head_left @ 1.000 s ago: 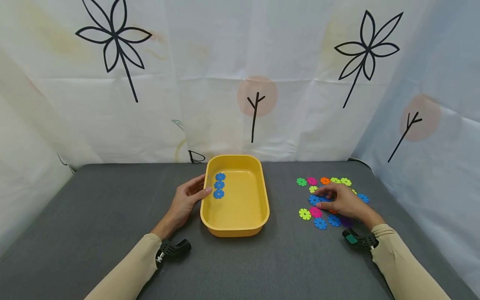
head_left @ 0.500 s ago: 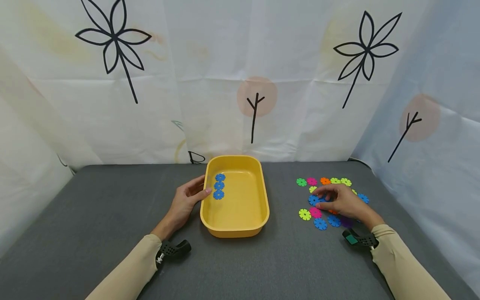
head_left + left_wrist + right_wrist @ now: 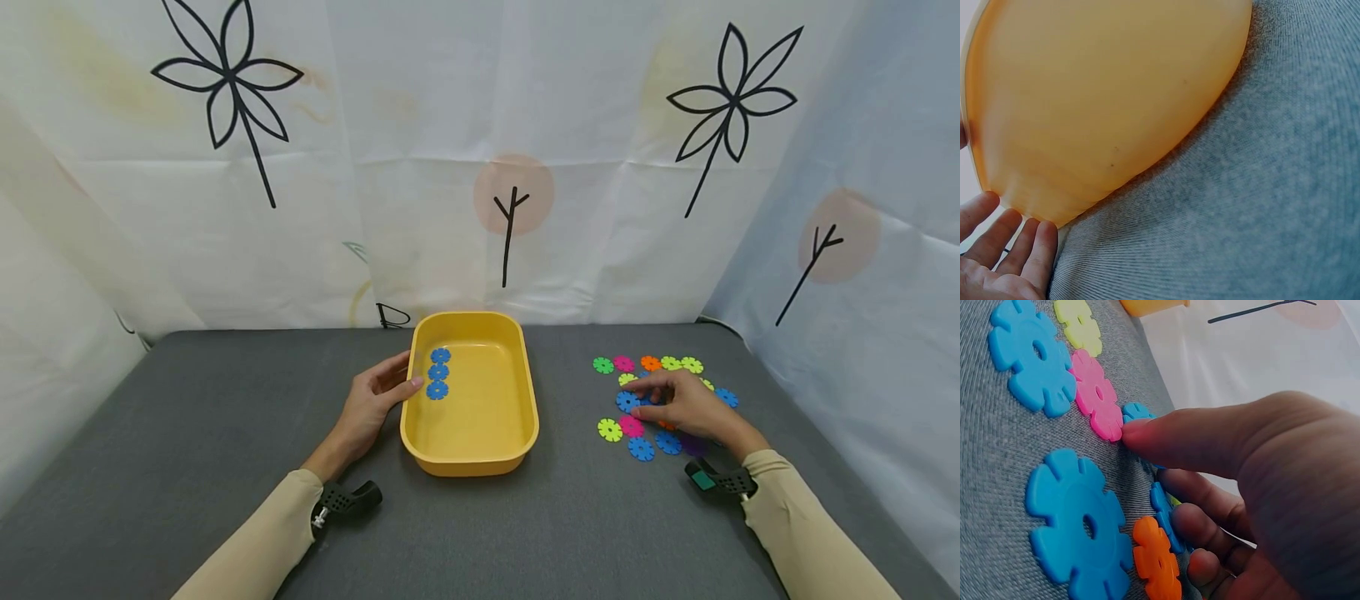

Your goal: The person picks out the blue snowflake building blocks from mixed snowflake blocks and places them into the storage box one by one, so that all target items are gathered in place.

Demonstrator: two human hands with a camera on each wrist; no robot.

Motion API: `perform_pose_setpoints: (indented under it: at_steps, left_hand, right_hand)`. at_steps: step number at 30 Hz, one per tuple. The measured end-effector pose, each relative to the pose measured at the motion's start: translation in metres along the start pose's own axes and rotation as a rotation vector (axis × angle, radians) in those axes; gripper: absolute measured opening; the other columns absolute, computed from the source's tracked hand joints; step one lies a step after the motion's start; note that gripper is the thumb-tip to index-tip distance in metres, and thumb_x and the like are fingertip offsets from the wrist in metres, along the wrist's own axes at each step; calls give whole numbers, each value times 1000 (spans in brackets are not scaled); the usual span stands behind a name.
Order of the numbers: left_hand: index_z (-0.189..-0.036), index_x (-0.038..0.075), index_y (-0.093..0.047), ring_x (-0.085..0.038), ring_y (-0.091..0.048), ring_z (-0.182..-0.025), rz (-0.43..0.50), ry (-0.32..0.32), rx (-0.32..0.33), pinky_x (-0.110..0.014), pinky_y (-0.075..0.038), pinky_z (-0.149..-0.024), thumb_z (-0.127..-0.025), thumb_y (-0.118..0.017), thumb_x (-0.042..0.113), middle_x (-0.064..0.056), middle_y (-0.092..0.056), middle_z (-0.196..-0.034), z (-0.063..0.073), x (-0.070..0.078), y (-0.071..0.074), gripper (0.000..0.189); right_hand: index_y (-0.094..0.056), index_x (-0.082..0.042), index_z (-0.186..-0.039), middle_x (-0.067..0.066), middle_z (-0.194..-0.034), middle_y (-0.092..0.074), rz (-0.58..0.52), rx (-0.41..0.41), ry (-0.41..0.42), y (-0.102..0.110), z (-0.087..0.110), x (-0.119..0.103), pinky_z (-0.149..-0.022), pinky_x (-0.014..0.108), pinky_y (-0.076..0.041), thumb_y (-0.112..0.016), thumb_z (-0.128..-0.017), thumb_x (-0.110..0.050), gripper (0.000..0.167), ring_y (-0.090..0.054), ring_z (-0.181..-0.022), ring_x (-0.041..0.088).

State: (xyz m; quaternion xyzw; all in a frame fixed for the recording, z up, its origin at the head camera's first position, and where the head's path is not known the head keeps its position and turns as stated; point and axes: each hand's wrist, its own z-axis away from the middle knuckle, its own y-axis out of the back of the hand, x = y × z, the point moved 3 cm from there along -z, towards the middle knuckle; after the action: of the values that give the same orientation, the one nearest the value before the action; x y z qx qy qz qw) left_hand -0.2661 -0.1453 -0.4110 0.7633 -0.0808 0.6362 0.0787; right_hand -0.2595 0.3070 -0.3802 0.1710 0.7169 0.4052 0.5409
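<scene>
My left hand [image 3: 367, 406] grips the left side of a yellow plastic tray [image 3: 471, 468]; its thumb goes over the rim, and in the left wrist view the fingers [image 3: 1040, 253] press on the outer wall. Inside, along that side, several blue interlocking discs [image 3: 438, 372] lie in a column. My right hand [image 3: 686, 404] is low over a spread of coloured discs to the right, thumb and index finger pinching a blue interlocking disc [image 3: 626, 402]. The right wrist view shows the thumb covering part of this blue disc [image 3: 1137, 411], close to a pink disc [image 3: 1097, 394].
Around the right hand lie loose discs: a green one [image 3: 602, 365], an orange one [image 3: 650, 362], a yellow one [image 3: 610, 429] and several blue ones [image 3: 641, 449]. A grey cloth [image 3: 480, 542] covers the table. White printed curtains [image 3: 600, 250] stand behind and at the sides.
</scene>
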Motion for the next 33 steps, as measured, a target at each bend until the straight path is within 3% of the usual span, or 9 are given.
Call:
perform_pose_setpoints:
  at_steps: [22,33]
  left_hand:
    - [-152,-3,-40,-38,-45,-138,2,-16,-4,-20,-50,-96,-100,-65,10,-25,-45,-151,0,1,-1,60]
    - [-153,-3,-40,-37,-45,-139,-4,-3,-1,-20,-50,-96,-100,-65,11,-24,-44,-152,0,0,-1,60]
  right_hand:
    - [-73,2,-120,-1,-77,-58,0,-17,56,-2,0,3,-55,25,-43,-78,-88,-6,33,-49,-65,12]
    - [-71,3,-122,0,-89,-64,2,-56,105,-2,0,3,-56,25,-43,-78,-89,-7,34,-48,-65,11]
